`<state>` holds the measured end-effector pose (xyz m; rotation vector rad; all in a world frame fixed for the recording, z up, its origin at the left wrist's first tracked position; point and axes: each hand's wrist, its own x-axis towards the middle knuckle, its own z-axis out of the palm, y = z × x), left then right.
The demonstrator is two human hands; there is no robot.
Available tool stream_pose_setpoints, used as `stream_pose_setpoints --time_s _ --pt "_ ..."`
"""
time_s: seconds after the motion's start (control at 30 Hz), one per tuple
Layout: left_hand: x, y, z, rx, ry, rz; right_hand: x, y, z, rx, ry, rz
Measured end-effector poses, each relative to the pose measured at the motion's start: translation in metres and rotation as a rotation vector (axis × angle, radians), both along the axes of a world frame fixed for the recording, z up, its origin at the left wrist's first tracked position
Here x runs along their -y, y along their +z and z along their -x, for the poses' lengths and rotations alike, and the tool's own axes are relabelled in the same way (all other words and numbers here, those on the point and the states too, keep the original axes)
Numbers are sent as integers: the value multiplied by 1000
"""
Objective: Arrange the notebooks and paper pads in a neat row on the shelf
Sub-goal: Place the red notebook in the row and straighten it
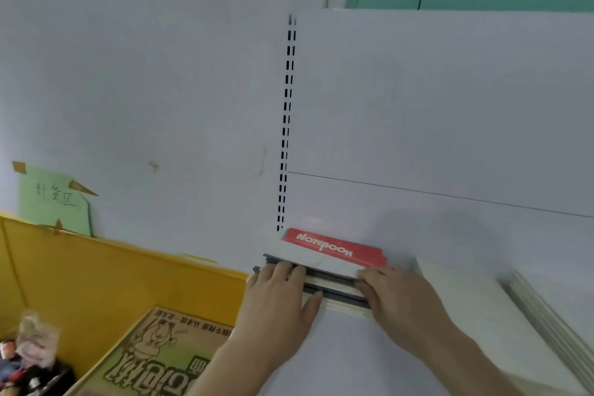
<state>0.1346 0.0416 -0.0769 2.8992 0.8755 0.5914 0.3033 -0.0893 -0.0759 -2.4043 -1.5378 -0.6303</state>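
A stack of notebooks (pixel 328 286) lies flat at the back left corner of the white shelf (pixel 347 347). The top one has a red band printed "Notebook" (pixel 324 246) and touches the back panel. My left hand (pixel 283 296) holds the stack's left front edge, fingers over the top and thumb against the front. My right hand (pixel 395 292) holds the stack's right end, fingers curled over the edges. A second pile of white paper pads (pixel 475 309) lies flat on the shelf to the right, apart from the stack.
A slotted upright (pixel 286 125) rises behind the stack at the shelf's left end. Left of the shelf a yellow bin (pixel 96 270) holds a printed cardboard box (pixel 157 354) and small packets (pixel 29 354). A green note (pixel 54 202) is taped to the wall.
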Motion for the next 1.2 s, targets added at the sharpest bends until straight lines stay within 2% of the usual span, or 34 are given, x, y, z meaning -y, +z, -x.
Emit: stream_pose_setpoints --time_s 0.07,0.1,0.2,0.27,0.43,0.5,0.63,0.77,0.87,0.97,1.1,1.2 --pt "-1 3 4 79 -39 91 6 8 14 62 -75 -125" --pt "2 6 5 153 -89 222 8 13 25 83 -97 -216" --pt "14 20 0 404 -281 841 4 12 66 88 -27 -396" --pt "18 20 -9 544 -308 980 -4 -3 83 71 49 -397" --pt "15 16 -5 739 -228 987 6 -23 86 -25 42 -167" --pt "8 19 3 833 -230 1016 14 -18 80 -56 -21 -191" --pt "-8 21 20 905 -180 1013 18 -5 58 -288 -132 -229" --pt "-23 21 37 943 -117 1026 -1 -12 25 -119 -197 -7" --pt "-28 20 45 936 -97 1042 -12 -21 7 -88 -167 96" --pt "-30 15 50 923 -101 1056 -11 -13 11 -30 -141 -28" --pt "-31 11 56 977 -85 1018 -4 6 20 19 -251 -220" --pt "-31 12 59 1062 -70 1004 2 24 33 -25 -291 -461"
